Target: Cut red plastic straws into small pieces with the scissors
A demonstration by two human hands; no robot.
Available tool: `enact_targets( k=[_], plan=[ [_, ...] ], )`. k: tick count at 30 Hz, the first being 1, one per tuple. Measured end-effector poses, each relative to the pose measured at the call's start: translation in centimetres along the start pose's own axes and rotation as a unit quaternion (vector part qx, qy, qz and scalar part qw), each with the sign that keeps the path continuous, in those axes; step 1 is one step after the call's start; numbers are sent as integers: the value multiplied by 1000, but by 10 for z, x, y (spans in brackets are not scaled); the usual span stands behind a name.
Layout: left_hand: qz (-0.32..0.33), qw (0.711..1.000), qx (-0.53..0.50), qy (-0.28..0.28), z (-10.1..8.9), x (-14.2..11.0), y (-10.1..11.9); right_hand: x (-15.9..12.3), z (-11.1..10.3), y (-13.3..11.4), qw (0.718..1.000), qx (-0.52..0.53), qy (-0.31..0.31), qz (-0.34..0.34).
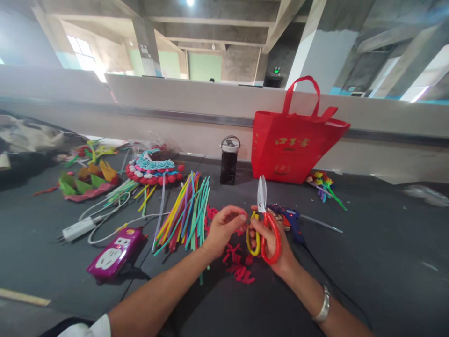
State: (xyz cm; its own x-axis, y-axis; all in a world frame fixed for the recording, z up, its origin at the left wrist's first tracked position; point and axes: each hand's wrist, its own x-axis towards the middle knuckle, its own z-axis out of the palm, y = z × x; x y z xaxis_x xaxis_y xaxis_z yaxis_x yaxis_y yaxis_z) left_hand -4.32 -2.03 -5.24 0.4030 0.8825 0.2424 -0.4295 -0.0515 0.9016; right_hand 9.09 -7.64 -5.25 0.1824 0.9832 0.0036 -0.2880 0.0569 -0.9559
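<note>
My right hand is closed around a pair of scissors, their blades pointing up and away from me. One handle loop looks red, and a yellow loop shows beside it at my fingers. To the left, my left hand has thumb and fingertips pinched together; whatever small thing sits between them is too small to name. Below and between both hands lie small cut red pieces on the dark table. A bundle of coloured pipe cleaners rests just left of my left hand.
A blue glue gun with a cord lies right of the scissors. Behind stand a dark bottle and a red bag. At left are a purple power strip, a white plug adapter and craft decorations.
</note>
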Motion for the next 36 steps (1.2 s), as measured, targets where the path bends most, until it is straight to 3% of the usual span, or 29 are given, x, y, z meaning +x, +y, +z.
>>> enact_targets(
  k=[2,3,7,9,12,22,31,36],
  plan=[
    [-27,998,-48,7,-2,2,3,0,-4,-3,989,-137,9,-62],
    [-33,997,-65,10,-3,2,5,1,-7,-6,969,-219,17,-113],
    [-42,994,-95,37,-5,5,10,5,-18,-13,836,-459,9,-300],
    [-47,991,-113,48,-5,6,11,9,-22,-13,783,-521,-9,-339],
    [-53,988,-138,46,-6,6,9,15,-26,-8,745,-570,-15,-348],
    [-75,988,-130,48,-9,9,6,22,-31,-2,727,-583,-40,-359],
    [-81,987,-130,50,-11,11,7,24,-32,4,716,-591,-21,-370],
    [-82,986,-135,48,-11,11,6,23,-31,6,723,-583,-16,-370]
  ],
)
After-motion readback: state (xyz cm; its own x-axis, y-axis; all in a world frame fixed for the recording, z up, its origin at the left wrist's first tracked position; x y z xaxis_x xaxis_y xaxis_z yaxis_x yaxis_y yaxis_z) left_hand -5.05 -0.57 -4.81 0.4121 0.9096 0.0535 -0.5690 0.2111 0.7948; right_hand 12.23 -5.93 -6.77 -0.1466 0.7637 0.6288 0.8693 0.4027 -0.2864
